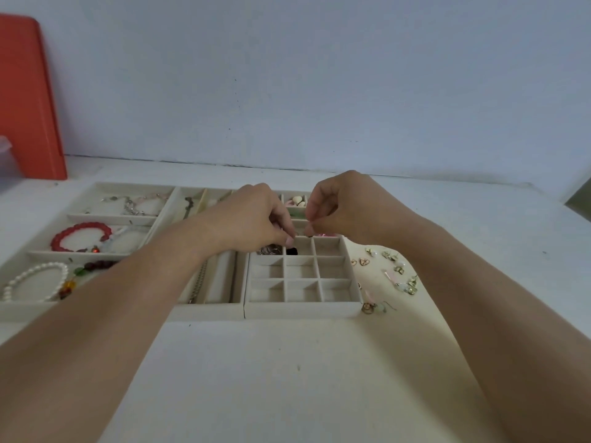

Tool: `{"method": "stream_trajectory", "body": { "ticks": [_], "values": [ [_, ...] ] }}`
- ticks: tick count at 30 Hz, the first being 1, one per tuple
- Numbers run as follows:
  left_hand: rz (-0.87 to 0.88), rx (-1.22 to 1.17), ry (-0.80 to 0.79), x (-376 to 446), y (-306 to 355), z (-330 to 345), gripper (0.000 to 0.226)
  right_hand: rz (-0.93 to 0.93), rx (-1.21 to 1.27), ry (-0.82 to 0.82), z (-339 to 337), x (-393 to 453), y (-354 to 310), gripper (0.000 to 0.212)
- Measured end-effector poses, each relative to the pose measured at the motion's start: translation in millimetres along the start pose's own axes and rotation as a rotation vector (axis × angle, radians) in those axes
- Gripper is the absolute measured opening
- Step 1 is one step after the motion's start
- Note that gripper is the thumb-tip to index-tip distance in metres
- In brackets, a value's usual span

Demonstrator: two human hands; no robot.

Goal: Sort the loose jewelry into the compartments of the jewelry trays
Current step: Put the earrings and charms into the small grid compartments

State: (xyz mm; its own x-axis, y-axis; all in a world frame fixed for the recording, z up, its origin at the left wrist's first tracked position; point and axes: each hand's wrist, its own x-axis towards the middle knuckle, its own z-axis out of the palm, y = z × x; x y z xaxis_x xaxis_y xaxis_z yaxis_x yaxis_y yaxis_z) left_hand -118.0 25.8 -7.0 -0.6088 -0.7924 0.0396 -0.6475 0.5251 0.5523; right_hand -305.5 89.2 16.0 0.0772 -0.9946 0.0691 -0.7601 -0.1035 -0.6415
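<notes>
Two bare forearms, nearest the camera, reach forward over a pale table and converge above the grid tray. Left hand: fingers curled downward, fingertips over the tray's middle rows, apparently pinching something too small to identify. Right hand: fingers curled, thumb and forefinger pressed together just beside the left fingertips; whether they hold an item cannot be told. Grid tray: cream, small square compartments; the near two rows bare, one compartment under the left fingertips holding a black piece, the one to its left a tangle of silvery metal; far compartments hold shell-like pieces. Right of the tray, loose earrings lie scattered on the table. Left of the grid tray, a slotted tray with a chain along one channel. Further left, a bracelet tray holding a red bracelet, a pearl bracelet and a silver chain bracelet. Far left, an orange board leans against the wall.
</notes>
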Motion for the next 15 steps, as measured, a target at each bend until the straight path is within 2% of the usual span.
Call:
{"method": "stream_trajectory", "body": {
  "ticks": [15],
  "values": [
    [-0.025, 0.061, -0.024, 0, 1, 0, 0.004, -0.057, -0.197, -0.107, 13, -2, -1, 0.021]
  ]
}}
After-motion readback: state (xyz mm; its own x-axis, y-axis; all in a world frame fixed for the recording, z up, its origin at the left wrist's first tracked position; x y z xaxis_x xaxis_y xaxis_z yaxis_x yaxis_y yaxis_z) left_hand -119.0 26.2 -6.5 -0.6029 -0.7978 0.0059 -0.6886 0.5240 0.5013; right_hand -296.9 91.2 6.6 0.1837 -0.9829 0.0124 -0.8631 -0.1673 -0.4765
